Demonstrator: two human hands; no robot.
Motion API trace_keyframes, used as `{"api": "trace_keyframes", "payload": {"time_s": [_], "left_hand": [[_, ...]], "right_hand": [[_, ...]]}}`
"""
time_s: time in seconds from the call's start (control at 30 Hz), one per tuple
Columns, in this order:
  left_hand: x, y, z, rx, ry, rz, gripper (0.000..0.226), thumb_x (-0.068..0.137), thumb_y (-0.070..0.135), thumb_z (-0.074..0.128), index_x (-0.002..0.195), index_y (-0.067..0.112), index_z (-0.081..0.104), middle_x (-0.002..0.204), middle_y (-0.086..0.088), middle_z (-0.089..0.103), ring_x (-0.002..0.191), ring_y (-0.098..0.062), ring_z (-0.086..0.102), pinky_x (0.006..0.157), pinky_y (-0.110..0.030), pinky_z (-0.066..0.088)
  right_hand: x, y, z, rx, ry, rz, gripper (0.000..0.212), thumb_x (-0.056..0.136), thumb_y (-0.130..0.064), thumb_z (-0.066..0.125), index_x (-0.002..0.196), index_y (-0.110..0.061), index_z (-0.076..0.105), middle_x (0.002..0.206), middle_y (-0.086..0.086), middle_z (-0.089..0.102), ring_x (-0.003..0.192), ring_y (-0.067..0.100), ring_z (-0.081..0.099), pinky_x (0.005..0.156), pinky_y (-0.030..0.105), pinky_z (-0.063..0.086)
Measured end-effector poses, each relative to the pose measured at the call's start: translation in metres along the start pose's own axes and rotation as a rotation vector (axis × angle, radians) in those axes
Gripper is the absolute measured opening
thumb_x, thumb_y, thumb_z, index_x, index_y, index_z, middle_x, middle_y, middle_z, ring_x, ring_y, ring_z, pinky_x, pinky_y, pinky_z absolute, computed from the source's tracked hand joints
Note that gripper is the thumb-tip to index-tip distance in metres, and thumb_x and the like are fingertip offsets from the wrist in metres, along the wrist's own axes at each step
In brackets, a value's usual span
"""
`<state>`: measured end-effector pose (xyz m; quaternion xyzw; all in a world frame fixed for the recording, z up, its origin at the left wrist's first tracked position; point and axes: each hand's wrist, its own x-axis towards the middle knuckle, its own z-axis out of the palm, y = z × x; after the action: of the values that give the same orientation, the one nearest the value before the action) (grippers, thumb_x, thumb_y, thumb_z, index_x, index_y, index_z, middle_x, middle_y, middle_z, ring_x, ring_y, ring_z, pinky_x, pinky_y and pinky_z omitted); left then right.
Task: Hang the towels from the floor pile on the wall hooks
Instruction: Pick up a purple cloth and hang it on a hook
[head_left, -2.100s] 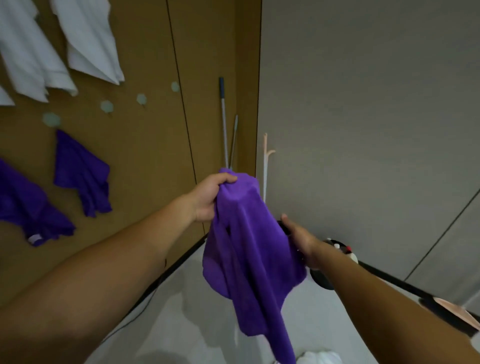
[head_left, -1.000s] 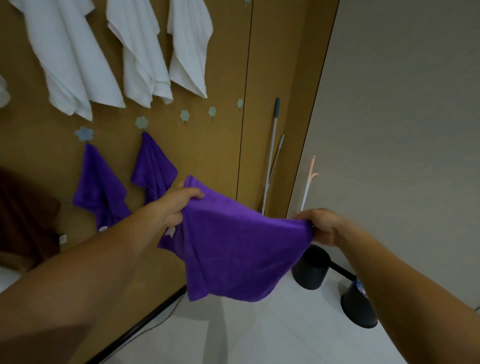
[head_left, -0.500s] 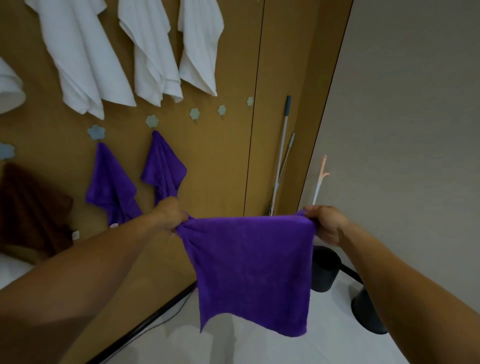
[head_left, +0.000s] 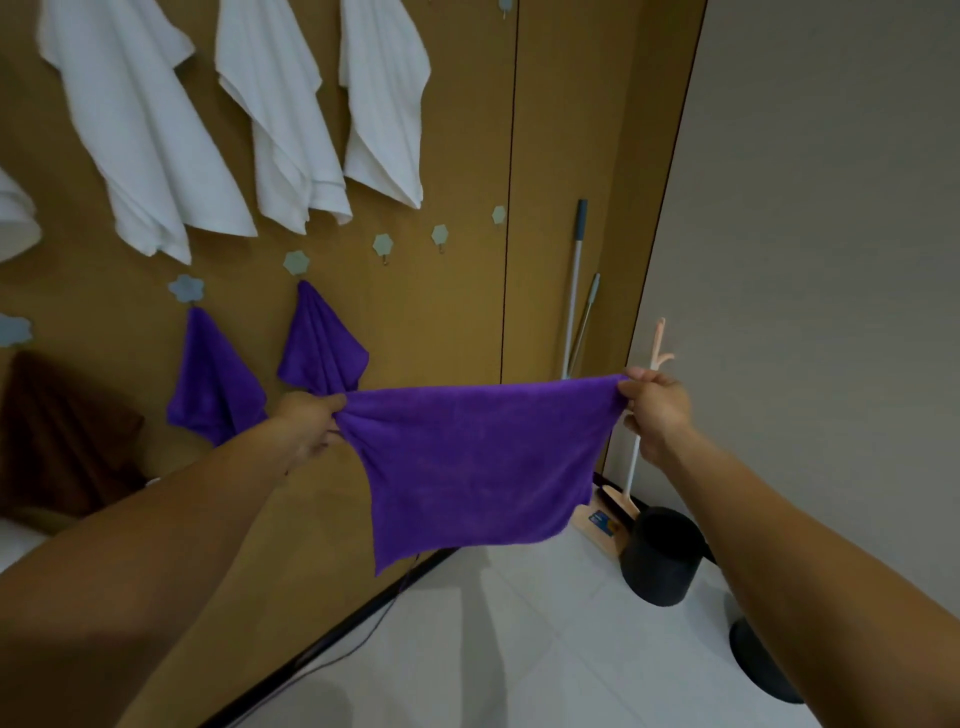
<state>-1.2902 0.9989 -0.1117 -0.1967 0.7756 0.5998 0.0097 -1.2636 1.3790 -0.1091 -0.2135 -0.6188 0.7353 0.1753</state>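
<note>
I hold a purple towel (head_left: 478, 462) stretched flat in front of the brown wall. My left hand (head_left: 311, 423) pinches its left top corner and my right hand (head_left: 657, 410) pinches its right top corner. Behind it two purple towels (head_left: 215, 379) (head_left: 322, 348) hang from flower-shaped hooks (head_left: 186, 288) (head_left: 296, 261). Three bare hooks (head_left: 383, 244) (head_left: 439, 235) (head_left: 498, 214) follow to the right, above the held towel. White towels (head_left: 150, 130) (head_left: 283, 114) (head_left: 382, 98) hang in the upper row. The floor pile is out of view.
A brown towel (head_left: 57, 441) hangs at the far left. Mop poles (head_left: 574, 286) and a pink-handled brush (head_left: 641, 415) lean in the corner by the grey wall. Two black bins (head_left: 662, 556) (head_left: 763, 665) stand on the white tiled floor, and a cable (head_left: 363, 634) runs along the baseboard.
My hands pulled apart and spread the bunched purple towel into a flat sheet. My view turned left and up, bringing the hook rows and hung towels into sight.
</note>
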Motion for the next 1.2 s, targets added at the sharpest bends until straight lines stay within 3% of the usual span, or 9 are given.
{"api": "trace_keyframes", "payload": {"time_s": [0.1, 0.2, 0.4, 0.53, 0.67, 0.77, 1.0, 1.1, 1.2], "left_hand": [[-0.004, 0.009, 0.001, -0.16, -0.055, -0.084, 0.019, 0.091, 0.034, 0.059, 0.081, 0.017, 0.058, 0.05, 0.004, 0.061, 0.059, -0.016, 0.053, 0.066, -0.031, 0.041], [-0.009, 0.018, 0.007, -0.257, -0.056, -0.088, 0.02, 0.089, 0.034, 0.063, 0.093, 0.015, 0.061, 0.071, 0.0, 0.064, 0.07, -0.017, 0.059, 0.086, -0.036, 0.047], [-0.02, 0.03, 0.02, -0.357, -0.117, -0.092, 0.026, 0.096, 0.027, 0.055, 0.114, 0.009, 0.058, 0.093, -0.007, 0.064, 0.09, -0.022, 0.061, 0.092, -0.043, 0.049], [-0.023, 0.025, 0.02, -0.274, -0.126, -0.049, 0.021, 0.095, 0.011, 0.053, 0.114, 0.004, 0.06, 0.102, -0.011, 0.063, 0.087, -0.021, 0.058, 0.071, -0.035, 0.049], [-0.021, 0.015, 0.02, -0.174, 0.013, -0.009, 0.008, 0.09, 0.004, 0.055, 0.089, 0.011, 0.06, 0.075, -0.006, 0.056, 0.06, -0.017, 0.049, 0.056, -0.03, 0.039], [-0.018, 0.009, 0.022, -0.167, 0.037, 0.022, 0.024, 0.09, 0.0, 0.049, 0.074, 0.019, 0.053, 0.066, -0.004, 0.046, 0.052, -0.015, 0.038, 0.05, -0.026, 0.029], [-0.011, 0.003, 0.024, -0.236, 0.141, 0.029, 0.024, 0.094, 0.006, 0.048, 0.11, 0.007, 0.065, 0.09, -0.006, 0.062, 0.069, -0.018, 0.053, 0.062, -0.025, 0.039], [-0.012, 0.005, 0.027, -0.272, 0.169, 0.025, 0.03, 0.092, 0.001, 0.042, 0.111, 0.007, 0.065, 0.089, -0.005, 0.063, 0.058, -0.014, 0.049, 0.039, -0.016, 0.036], [-0.014, 0.006, 0.03, -0.248, 0.202, 0.065, 0.039, 0.084, -0.004, 0.043, 0.114, 0.006, 0.067, 0.116, -0.016, 0.064, 0.054, -0.01, 0.042, 0.039, -0.017, 0.034]], "right_hand": [[0.013, 0.001, -0.007, -0.144, 0.011, -0.04, 0.023, 0.091, 0.001, 0.049, 0.109, -0.013, 0.053, 0.095, 0.007, 0.056, 0.072, 0.019, 0.055, 0.055, 0.034, 0.049], [0.021, 0.006, -0.01, -0.279, -0.025, -0.092, 0.02, 0.095, -0.004, 0.042, 0.11, -0.016, 0.048, 0.094, 0.005, 0.052, 0.079, 0.022, 0.056, 0.057, 0.039, 0.051], [0.036, 0.016, -0.01, -0.392, -0.067, -0.091, 0.012, 0.092, -0.003, 0.05, 0.097, -0.013, 0.05, 0.104, 0.013, 0.056, 0.097, 0.029, 0.055, 0.093, 0.048, 0.05], [0.041, 0.019, -0.014, -0.365, -0.091, -0.005, 0.019, 0.088, -0.006, 0.064, 0.079, -0.016, 0.05, 0.084, 0.01, 0.056, 0.085, 0.027, 0.058, 0.085, 0.045, 0.052], [0.044, 0.021, -0.011, -0.468, -0.087, 0.001, 0.024, 0.085, -0.007, 0.067, 0.065, -0.008, 0.053, 0.073, 0.014, 0.055, 0.069, 0.024, 0.053, 0.072, 0.044, 0.052], [0.044, 0.022, -0.005, -0.585, -0.114, 0.005, 0.015, 0.081, -0.006, 0.069, 0.073, -0.003, 0.056, 0.078, 0.016, 0.056, 0.069, 0.024, 0.054, 0.063, 0.036, 0.044], [0.046, 0.022, 0.004, -0.468, -0.341, 0.044, 0.03, 0.069, -0.01, 0.083, 0.093, -0.011, 0.066, 0.103, 0.006, 0.065, 0.098, 0.024, 0.06, 0.088, 0.039, 0.052], [0.043, 0.022, 0.006, -0.603, -0.44, 0.018, 0.035, 0.062, -0.019, 0.089, 0.089, -0.011, 0.069, 0.092, 0.001, 0.067, 0.088, 0.016, 0.06, 0.069, 0.027, 0.049], [0.044, 0.021, 0.008, -0.862, -0.543, -0.069, 0.034, 0.06, -0.021, 0.09, 0.084, -0.009, 0.07, 0.088, 0.003, 0.068, 0.083, 0.017, 0.062, 0.059, 0.024, 0.047]]}}
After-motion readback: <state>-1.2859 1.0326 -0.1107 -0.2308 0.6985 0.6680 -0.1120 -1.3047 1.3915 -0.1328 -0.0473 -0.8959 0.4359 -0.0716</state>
